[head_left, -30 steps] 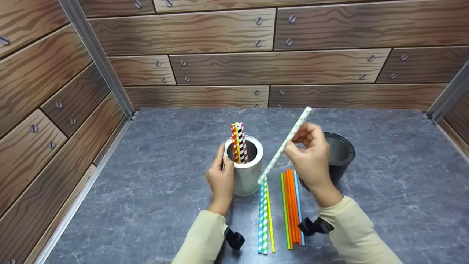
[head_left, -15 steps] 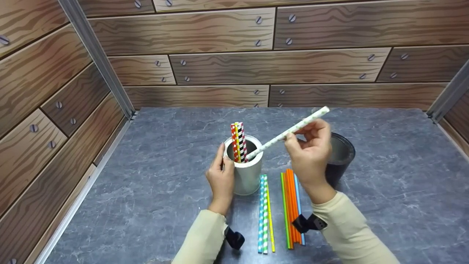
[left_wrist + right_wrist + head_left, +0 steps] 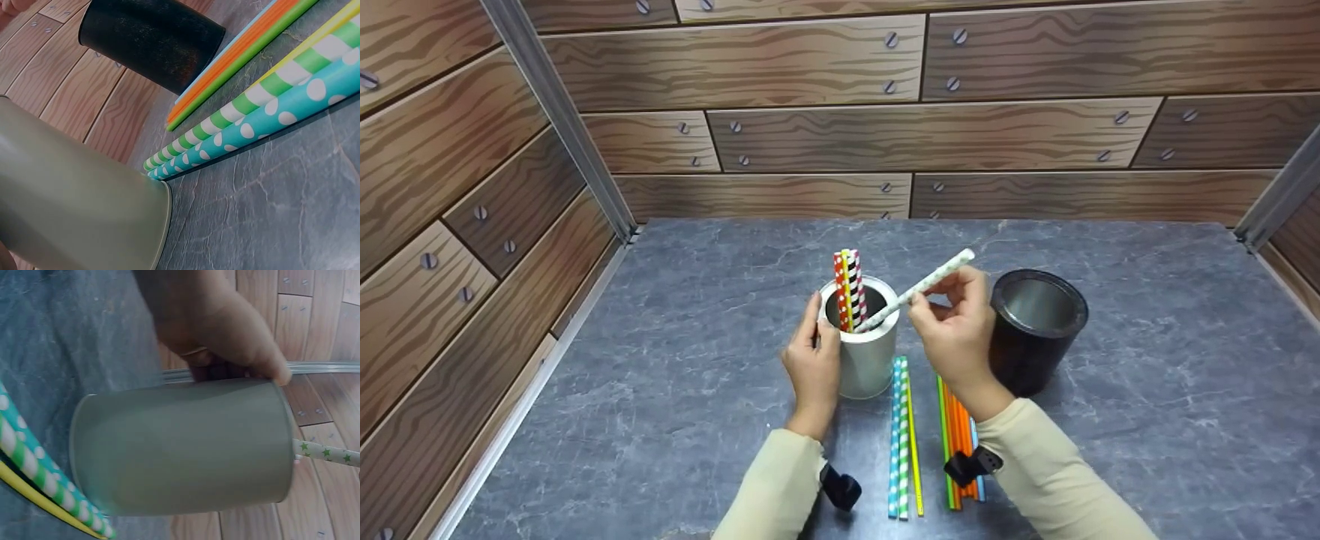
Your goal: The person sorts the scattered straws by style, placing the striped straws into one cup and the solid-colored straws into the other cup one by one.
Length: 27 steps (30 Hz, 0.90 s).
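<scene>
In the head view my left hand [image 3: 814, 367] holds the left side of a grey-green can [image 3: 867, 367], its thumb near the white rim. The right wrist view shows that hand against the can's wall. Several patterned paper straws [image 3: 846, 292], red dotted, yellow, black striped and pink striped, stand upright inside. My right hand [image 3: 956, 337] pinches a white paper straw with green stars [image 3: 937, 276] between thumb and fingers. This straw is tilted, its lower end inside the can's mouth and its upper end pointing up to the right. Its star print [image 3: 326, 451] shows in the right wrist view.
A black can [image 3: 1027, 360] stands right of my right hand. On the table lie a blue dotted straw [image 3: 894, 450], a green striped straw [image 3: 904, 450] and a thin yellow straw [image 3: 915, 472]. Orange straws [image 3: 958, 427], with green and blue ones, lie partly under my right forearm.
The star-print straw has swung from beside the can to over the rim, then slid lower into its mouth. My right hand has moved left with it; my left hand stays put.
</scene>
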Available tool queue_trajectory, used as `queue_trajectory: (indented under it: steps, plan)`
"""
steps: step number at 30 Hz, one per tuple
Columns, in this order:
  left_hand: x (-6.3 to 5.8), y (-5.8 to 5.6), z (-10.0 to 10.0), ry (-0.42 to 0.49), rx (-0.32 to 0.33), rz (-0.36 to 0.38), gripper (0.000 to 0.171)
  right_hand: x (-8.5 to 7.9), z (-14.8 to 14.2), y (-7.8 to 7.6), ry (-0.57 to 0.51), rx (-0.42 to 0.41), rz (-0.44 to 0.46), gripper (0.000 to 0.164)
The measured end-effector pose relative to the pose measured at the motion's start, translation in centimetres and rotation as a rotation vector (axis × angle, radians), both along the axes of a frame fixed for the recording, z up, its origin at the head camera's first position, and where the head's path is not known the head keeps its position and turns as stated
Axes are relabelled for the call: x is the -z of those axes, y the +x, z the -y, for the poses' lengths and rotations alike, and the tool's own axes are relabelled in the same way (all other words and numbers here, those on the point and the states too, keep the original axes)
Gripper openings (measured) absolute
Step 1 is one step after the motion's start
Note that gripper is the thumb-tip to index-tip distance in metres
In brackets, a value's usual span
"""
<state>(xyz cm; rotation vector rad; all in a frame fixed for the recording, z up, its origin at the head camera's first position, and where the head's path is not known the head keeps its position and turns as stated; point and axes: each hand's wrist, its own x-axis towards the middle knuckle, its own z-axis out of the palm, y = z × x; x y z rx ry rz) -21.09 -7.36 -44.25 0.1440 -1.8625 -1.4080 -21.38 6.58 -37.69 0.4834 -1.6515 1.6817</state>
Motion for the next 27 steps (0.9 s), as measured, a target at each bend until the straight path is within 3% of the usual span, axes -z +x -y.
queue_trajectory:
  steps: [8,16,27]
  plan:
    - [0.0,0.1,-0.1,0.012,0.015,0.011,0.040,2.0,0.6,-0.2,0.115,0.007,0.033,0.032]
    - [0.1,0.0,0.0,0.010,0.017,0.014,0.040,2.9,1.1,-0.3,0.188,0.030,0.073,0.029]
    - [0.0,0.0,-0.1,0.007,-0.006,-0.011,0.040,3.5,0.4,0.2,0.163,0.001,0.117,0.023]
